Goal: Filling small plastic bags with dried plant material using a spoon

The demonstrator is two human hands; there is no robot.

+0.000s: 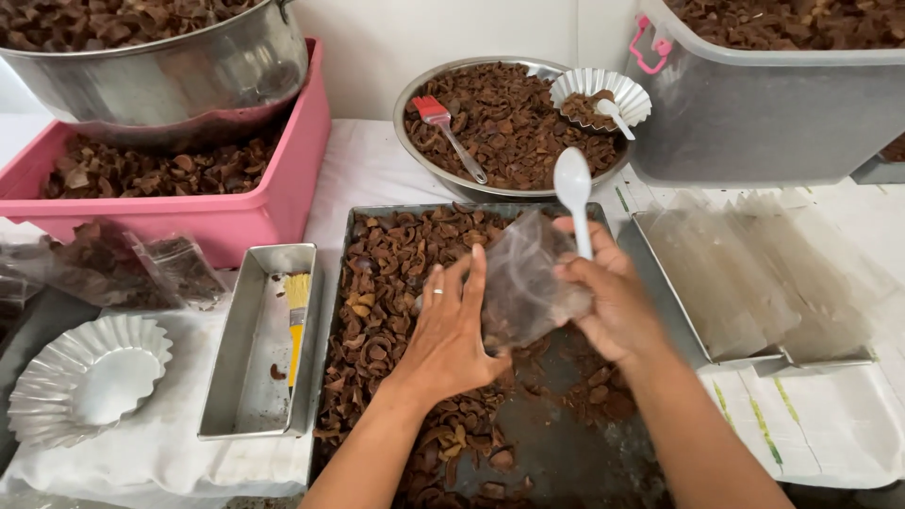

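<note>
Small food-packing workspace, metal trays [256, 349] and basins [443, 165] of brown dried pieces, stacked clear bags [764, 283], white-covered table [363, 165]
</note>
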